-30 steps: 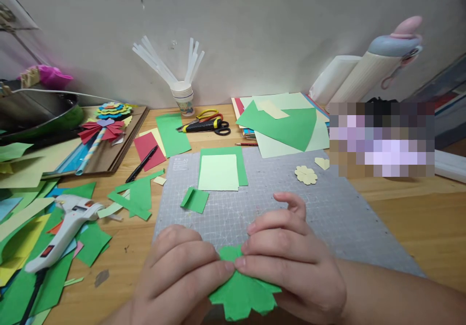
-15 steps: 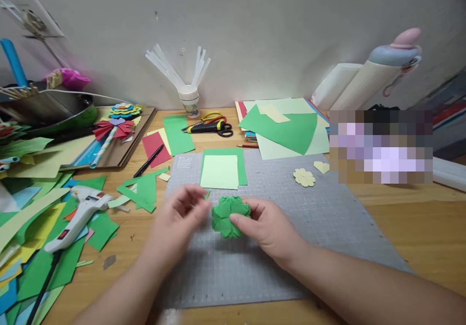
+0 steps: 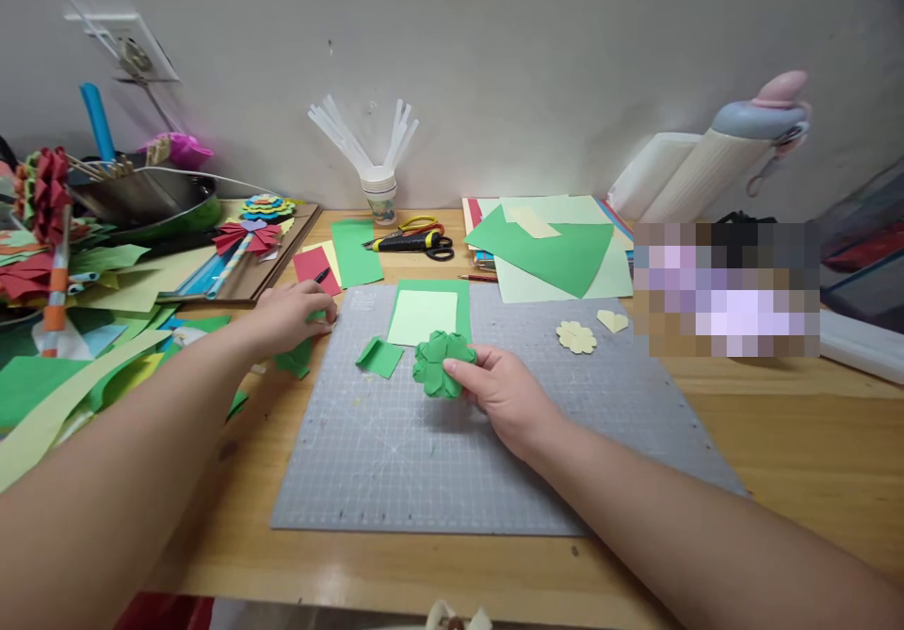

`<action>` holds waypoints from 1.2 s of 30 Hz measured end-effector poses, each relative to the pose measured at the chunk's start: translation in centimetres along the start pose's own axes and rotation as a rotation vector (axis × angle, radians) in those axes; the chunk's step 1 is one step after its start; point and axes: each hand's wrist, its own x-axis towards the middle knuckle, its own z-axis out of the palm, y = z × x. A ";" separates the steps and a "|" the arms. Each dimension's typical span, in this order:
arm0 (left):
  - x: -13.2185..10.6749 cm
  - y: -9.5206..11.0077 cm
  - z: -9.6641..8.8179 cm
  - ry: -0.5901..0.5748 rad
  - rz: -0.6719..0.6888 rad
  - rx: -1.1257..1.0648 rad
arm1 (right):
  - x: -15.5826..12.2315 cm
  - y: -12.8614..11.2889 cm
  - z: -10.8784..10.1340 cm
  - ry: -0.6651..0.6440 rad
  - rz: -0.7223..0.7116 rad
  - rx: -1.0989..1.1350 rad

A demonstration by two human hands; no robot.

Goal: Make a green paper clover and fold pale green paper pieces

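Observation:
In my right hand (image 3: pixel 505 387) is a green folded-paper flower (image 3: pixel 439 364), pinched between thumb and fingers above the grey cutting mat (image 3: pixel 339 460). My left hand (image 3: pixel 295 317) reaches to the mat's upper left edge, its fingers bent and apart, over green paper scraps (image 3: pixel 295 359) and by a black pen (image 3: pixel 322 275). Whether its fingertips touch a scrap is hard to see. A folded green paper piece (image 3: pixel 381 357) lies on the mat left of the flower. Behind the flower, a pale green square (image 3: pixel 424 317) rests on a darker green sheet (image 3: pixel 463 300).
A cream paper flower (image 3: pixel 576 337) and a cream heart-shaped piece (image 3: pixel 612 320) lie at right on the mat. Behind it are scissors (image 3: pixel 442 248), a yellow-and-black cutter (image 3: pixel 406 242), a cup of white sticks (image 3: pixel 379 199) and stacked paper (image 3: pixel 565 258). Paper scraps (image 3: pixel 42 390) crowd the left.
My left hand has moved away from the flower, left and forward to the scraps. My right hand keeps hold of the flower. The view has shifted, uncovering the folded green piece.

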 end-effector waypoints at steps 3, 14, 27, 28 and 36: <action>0.2 -0.2 0.1 -0.021 0.026 0.012 | 0.3 0.2 -0.4 -0.004 -0.008 0.024; 0.2 -0.6 0.8 -0.036 0.034 -0.031 | 0.5 0.1 -0.5 -0.036 -0.014 0.025; -1.6 2.8 -1.5 0.039 -0.026 -0.364 | 0.6 0.0 -0.6 -0.032 -0.015 0.042; -2.4 4.2 -1.5 0.031 -0.029 -0.423 | 0.7 0.0 -0.7 -0.025 -0.016 0.048; -9.4 15.3 3.0 0.039 0.040 -0.696 | 0.8 -0.2 -0.7 -0.002 -0.036 0.091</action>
